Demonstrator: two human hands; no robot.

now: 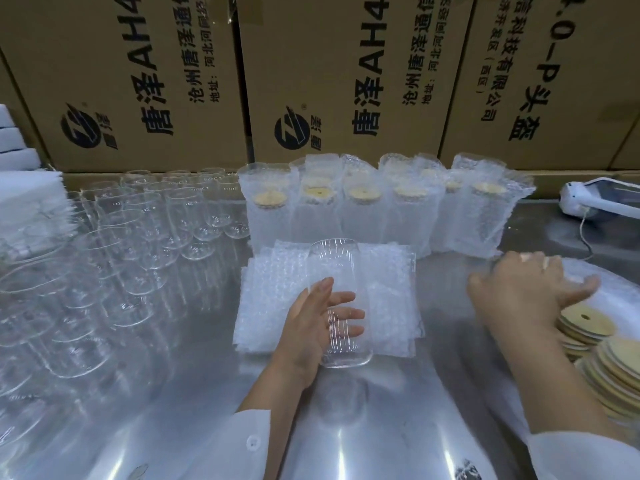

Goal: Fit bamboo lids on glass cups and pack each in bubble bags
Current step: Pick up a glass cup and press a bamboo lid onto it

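**While the left hand holds a bare cup, the right is down among the lids**

Though its wall is clear enough to show fingers through it, we can make out the glass cup [334,268] well. It is a tall, smooth tumbler with no lid and a thick base, tilted with the base toward us and the rim pointing away. Our left hand [311,327] grips its lower half, thumb on the near side and fingers wrapped behind the glass. The cup hangs over a flat stack of bubble bags [277,292] in the middle of the steel table [346,427].

Our right hand [519,289] is well apart to the right, palm down beside a heap of bamboo lids [585,323]. These are round tan discs, the top one showing a small centre hole. The hand is blurred, so we cannot tell whether it grips anything.

Just beyond the stack of bags stands a row of packed cups [367,209], lidded and sleeved in bubble wrap. On the left side crowd bare cups [156,216].
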